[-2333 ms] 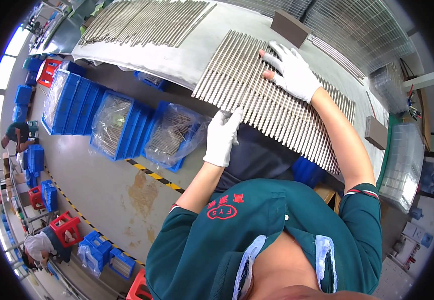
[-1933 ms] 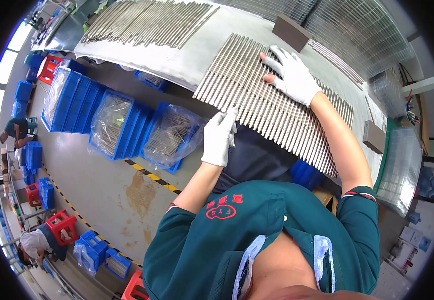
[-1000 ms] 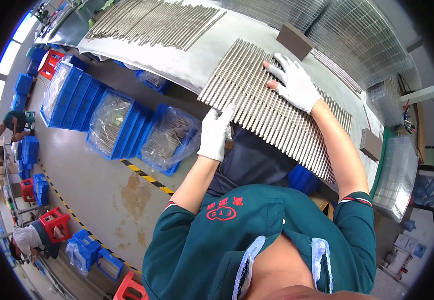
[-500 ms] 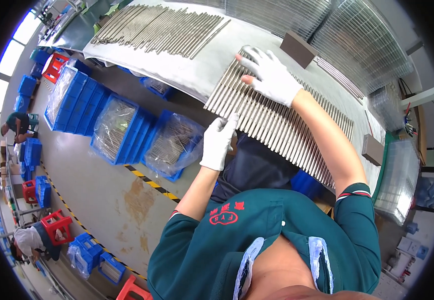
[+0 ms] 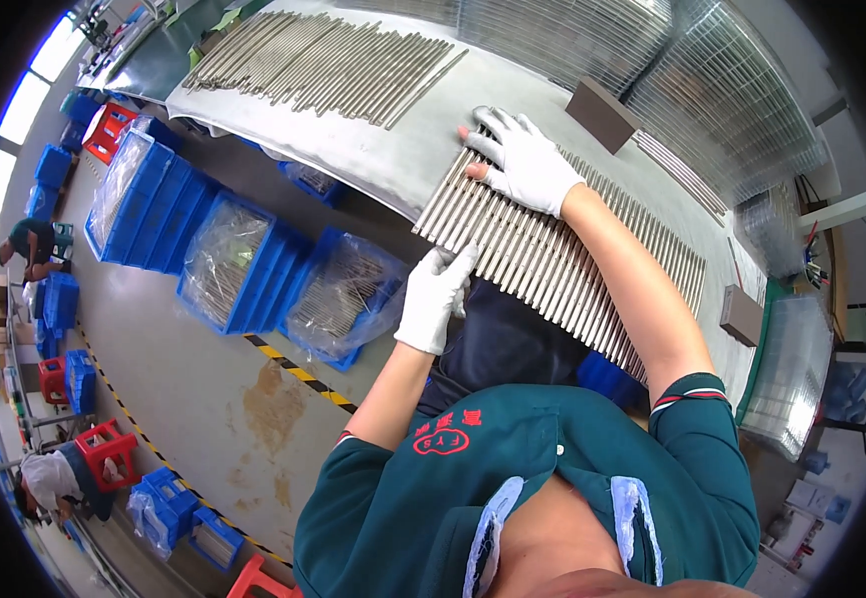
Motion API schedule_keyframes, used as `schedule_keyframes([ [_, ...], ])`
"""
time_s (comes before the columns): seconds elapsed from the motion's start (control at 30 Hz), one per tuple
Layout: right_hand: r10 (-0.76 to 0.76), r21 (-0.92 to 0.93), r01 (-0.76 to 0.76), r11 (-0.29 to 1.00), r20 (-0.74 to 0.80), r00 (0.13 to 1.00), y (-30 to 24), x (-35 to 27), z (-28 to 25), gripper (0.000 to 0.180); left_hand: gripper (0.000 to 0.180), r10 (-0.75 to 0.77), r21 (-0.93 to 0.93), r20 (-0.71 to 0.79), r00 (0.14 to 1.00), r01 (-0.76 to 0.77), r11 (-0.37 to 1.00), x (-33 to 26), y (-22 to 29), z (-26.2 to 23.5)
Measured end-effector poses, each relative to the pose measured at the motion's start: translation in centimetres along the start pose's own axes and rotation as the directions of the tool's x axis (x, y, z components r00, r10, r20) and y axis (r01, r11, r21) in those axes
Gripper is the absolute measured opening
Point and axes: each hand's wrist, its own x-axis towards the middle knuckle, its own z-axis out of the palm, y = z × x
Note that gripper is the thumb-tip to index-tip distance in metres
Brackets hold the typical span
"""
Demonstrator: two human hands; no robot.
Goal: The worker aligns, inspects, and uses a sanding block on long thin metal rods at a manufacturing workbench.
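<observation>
A long row of slim metal rods (image 5: 552, 254) lies side by side on the pale-covered table (image 5: 378, 159) in front of me. My right hand (image 5: 532, 171), in a white glove with bare thumb and index tips, rests over the far part of the row's left end, fingers spread. At the near ends of the same rods is my left hand (image 5: 437, 299), also gloved in white. Its fingers are curled in against the thumb at the row's near edge; what lies between them is hidden.
A second batch of rods (image 5: 323, 65) lies at the far left of the table. Dark blocks (image 5: 602, 115) and clear stacked trays (image 5: 722, 85) stand beyond and right. Blue crates (image 5: 253, 264) with plastic-wrapped rods stand on the floor at left. Other people (image 5: 59, 483) are farther left.
My left hand has come slightly nearer to me along the rod ends. The right hand has slid a little left and nearer, still spread over the rods.
</observation>
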Motion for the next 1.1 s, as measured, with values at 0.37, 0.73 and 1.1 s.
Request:
schedule_keyframes([
  [0.37, 0.022, 0.043, -0.021, 0.999, -0.003, 1.000, -0.3, 0.0, -0.5, 0.060, 0.027, 0.017, 0.035, -0.022, 1.000, -0.017, 0.999, 0.9, -0.3, -0.6],
  [0.73, 0.019, 0.060, -0.019, 0.998, -0.006, 1.000, -0.3, 0.0, -0.5, 0.060, 0.019, 0.068, -0.032, -0.037, 0.997, -0.070, 0.997, 1.6, 0.2, -0.4],
  [1.1, 0.024, 0.049, -0.023, 0.999, -0.023, 0.999, -0.3, 0.0, -0.3, 0.061, 0.019, -0.004, -0.018, -0.036, 0.999, 0.003, 1.000, 1.4, 0.4, -0.5],
])
